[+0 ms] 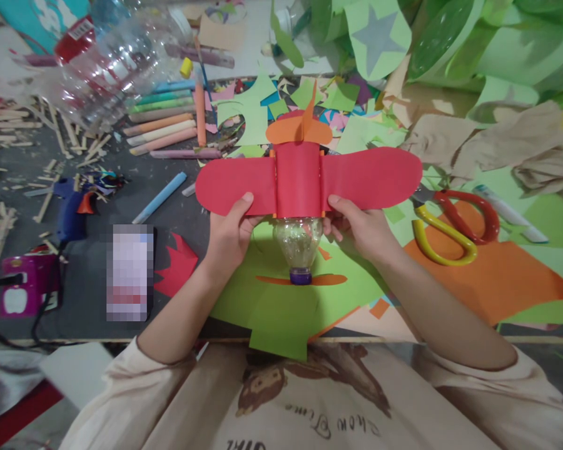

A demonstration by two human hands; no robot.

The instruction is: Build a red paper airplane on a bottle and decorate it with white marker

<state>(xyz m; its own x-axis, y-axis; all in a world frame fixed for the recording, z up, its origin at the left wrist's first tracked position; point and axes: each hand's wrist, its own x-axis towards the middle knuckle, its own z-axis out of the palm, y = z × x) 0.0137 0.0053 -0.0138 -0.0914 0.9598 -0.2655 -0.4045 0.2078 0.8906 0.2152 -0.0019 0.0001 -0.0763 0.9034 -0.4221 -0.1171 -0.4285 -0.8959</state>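
Observation:
Both hands hold a toy airplane [298,181] made from a clear plastic bottle wrapped in red paper. Red paper wings spread to either side, and orange tail pieces [286,131] stand at the far end. The bottle's clear neck [298,240] and purple cap [301,276] point toward me, with a thin orange paper strip [331,279] at the cap. My left hand [234,228] pinches the left wing near the body, thumb on top. My right hand [354,225] grips the right wing the same way; its other fingers are partly hidden beneath.
Scissors [443,244] lie on orange paper at the right. A glue gun [70,209], a phone [129,272] and a blue marker [162,195] are on the left. Plastic bottles [122,69], several markers, sticks and green paper scraps crowd the back.

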